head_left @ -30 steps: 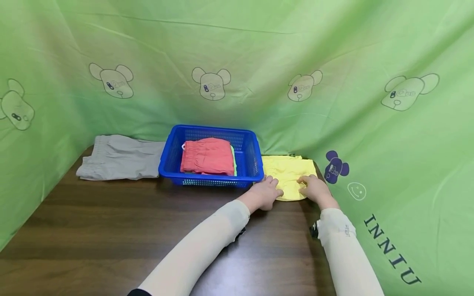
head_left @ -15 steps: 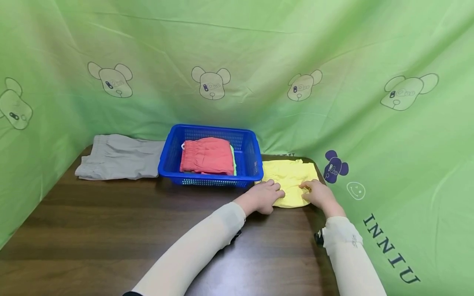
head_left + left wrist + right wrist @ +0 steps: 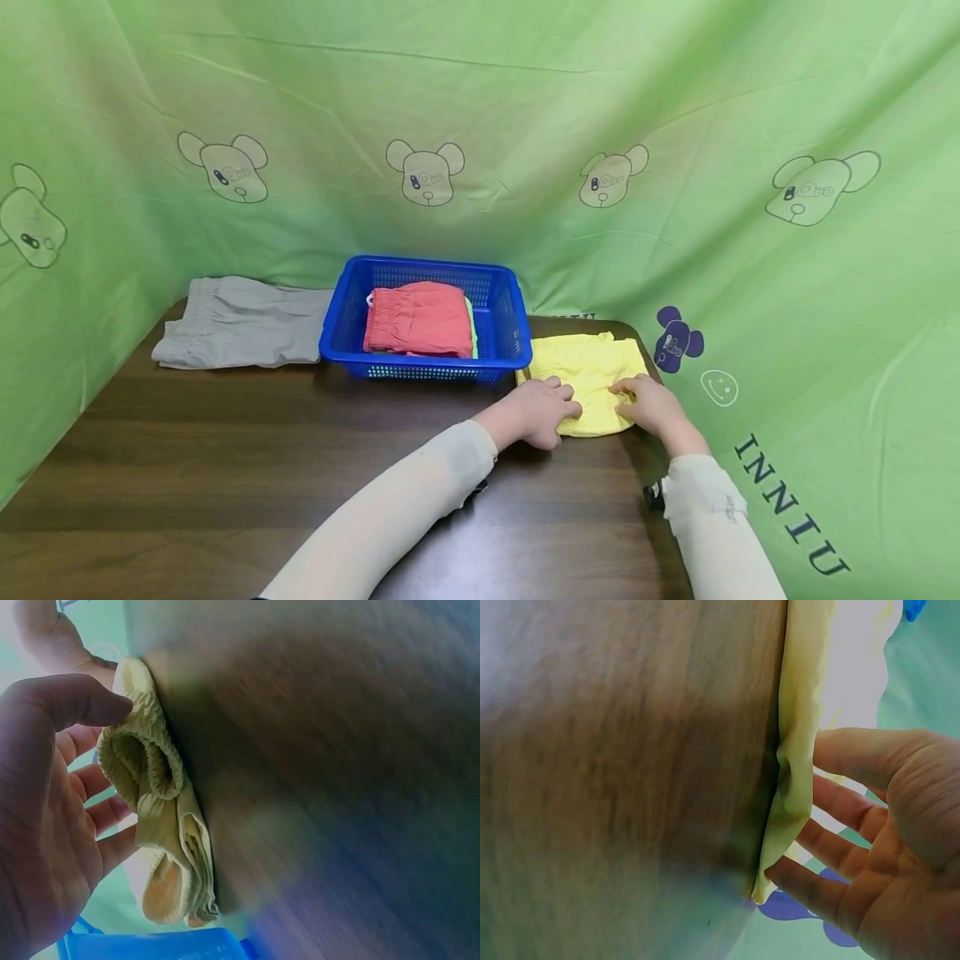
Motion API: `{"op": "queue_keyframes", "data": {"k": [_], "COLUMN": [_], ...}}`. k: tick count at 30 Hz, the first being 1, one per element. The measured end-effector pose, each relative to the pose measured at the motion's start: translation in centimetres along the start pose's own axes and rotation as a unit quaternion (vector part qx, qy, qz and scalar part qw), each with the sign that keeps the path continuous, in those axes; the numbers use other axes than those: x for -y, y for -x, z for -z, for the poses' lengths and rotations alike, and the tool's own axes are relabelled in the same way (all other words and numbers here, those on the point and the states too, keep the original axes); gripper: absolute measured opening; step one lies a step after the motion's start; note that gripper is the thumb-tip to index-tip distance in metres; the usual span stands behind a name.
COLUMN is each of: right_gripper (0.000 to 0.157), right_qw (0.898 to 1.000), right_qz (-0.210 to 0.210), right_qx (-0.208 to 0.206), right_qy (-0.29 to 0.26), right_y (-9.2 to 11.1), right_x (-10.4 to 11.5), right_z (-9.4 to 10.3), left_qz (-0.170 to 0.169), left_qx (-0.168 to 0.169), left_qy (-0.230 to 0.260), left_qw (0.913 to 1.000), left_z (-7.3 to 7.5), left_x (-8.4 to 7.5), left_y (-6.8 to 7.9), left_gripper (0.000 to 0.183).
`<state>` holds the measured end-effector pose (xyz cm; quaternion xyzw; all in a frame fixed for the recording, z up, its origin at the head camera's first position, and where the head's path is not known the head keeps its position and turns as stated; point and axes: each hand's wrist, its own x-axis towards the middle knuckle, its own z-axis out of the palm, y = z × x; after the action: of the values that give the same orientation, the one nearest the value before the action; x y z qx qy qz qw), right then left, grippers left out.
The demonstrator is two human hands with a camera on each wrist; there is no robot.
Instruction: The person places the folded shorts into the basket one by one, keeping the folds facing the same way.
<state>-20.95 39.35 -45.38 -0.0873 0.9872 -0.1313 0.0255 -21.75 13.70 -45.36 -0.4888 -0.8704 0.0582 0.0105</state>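
Observation:
Folded yellow shorts [image 3: 587, 367] lie on the table's right end, beside the basket. My left hand [image 3: 542, 410] rests on their left side. In the left wrist view, the thumb touches the gathered elastic [image 3: 139, 750] and the other fingers spread behind the folded layers. My right hand [image 3: 654, 406] touches the right side of the shorts. In the right wrist view, its thumb and fairly straight, parted fingers [image 3: 836, 847] press on the yellow cloth near its edge. Both hands face each other across the shorts.
A blue plastic basket [image 3: 427, 364] stands left of the yellow shorts. Folded red shorts [image 3: 423, 318] lie in it over a light green piece [image 3: 472, 327]. Grey folded pants [image 3: 247, 321] lie further left. Green printed curtains [image 3: 517, 225] border the brown wooden table [image 3: 225, 450].
Both hands have drawn the yellow shorts toward the person, uncovering the table's back edge behind them. The basket and grey pants stay in place.

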Motion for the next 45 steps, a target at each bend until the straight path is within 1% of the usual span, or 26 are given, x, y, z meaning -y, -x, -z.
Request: {"op": "queue_keyframes", "data": {"k": [9, 15, 19, 25, 30, 35, 37, 40, 45], "right_gripper": [0.035, 0.034, 0.035, 0.034, 0.032, 0.032, 0.032, 0.032, 0.032], "right_qw": [1.0, 0.999, 0.999, 0.999, 0.999, 0.998, 0.998, 0.997, 0.997], "right_qz": [0.011, 0.022, 0.03, 0.037, 0.042, 0.05, 0.051, 0.062, 0.072], "right_qx": [-0.001, -0.001, 0.006, 0.009, 0.011, 0.022, 0.023, 0.021, 0.021], "right_qy": [-0.01, -0.023, -0.025, -0.026, -0.029, -0.027, -0.027, -0.028, -0.036], "right_y": [1.1, 1.6, 1.6, 1.5, 1.5, 1.5, 1.5, 1.5, 1.5], "right_x": [-0.2, -0.2, -0.3, -0.7, -0.9, -1.0, -1.0, -0.9, -0.3], "right_z": [-0.4, 0.1, 0.1, -0.1, -0.2, -0.2, -0.3, -0.4, -0.4], "left_qz": [-0.02, -0.033, -0.032, -0.034, -0.032, -0.032, -0.032, -0.029, -0.022], "left_qx": [0.003, -0.001, -0.003, 0.007, 0.018, 0.017, 0.017, 0.021, 0.027], "left_qy": [-0.026, -0.027, -0.033, -0.043, -0.05, -0.057, -0.059, -0.062, -0.064], "left_qw": [0.9995, 0.9991, 0.9989, 0.9985, 0.9981, 0.9977, 0.9976, 0.9974, 0.9973], "left_z": [-0.4, -0.1, 0.2, 0.7, 0.8, 0.9, 0.9, 0.9, 0.8], "left_x": [-1.0, -1.8, -2.2, -3.1, -3.9, -4.7, -4.9, -5.1, -5.3], "left_y": [0.7, 1.3, 1.7, 2.0, 2.2, 2.4, 2.4, 2.6, 2.9], "left_gripper": [0.051, 0.054, 0.052, 0.054, 0.055, 0.051, 0.051, 0.051, 0.054]}}
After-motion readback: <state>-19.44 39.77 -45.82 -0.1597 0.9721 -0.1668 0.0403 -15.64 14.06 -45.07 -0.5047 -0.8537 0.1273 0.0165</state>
